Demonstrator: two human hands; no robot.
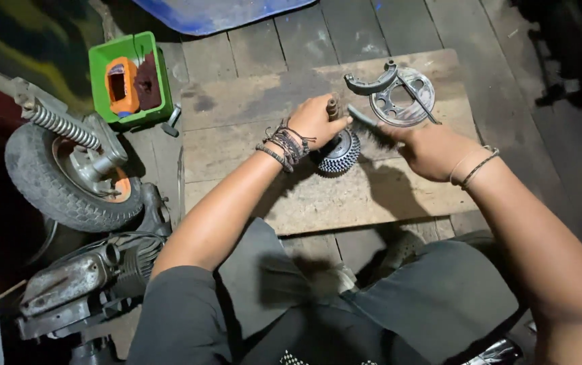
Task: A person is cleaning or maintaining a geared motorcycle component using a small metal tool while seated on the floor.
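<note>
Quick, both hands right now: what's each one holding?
Left hand: closed on the upright shaft of the round toothed metal part on the wooden board.
Right hand: closed on a brush, bristles against that part.

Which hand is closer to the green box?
Left. The left hand grips the finned metal part, nearer the green box; the right hand with brush is farther.

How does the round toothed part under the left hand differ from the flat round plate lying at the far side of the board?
The toothed part is dark, thick and ringed with small teeth; the flat plate is pale grey, thin and pierced with holes. The left hand holds the toothed part, and the right hand puts a brush to it; the plate lies untouched. Both are round metal parts on the wooden board.
</note>
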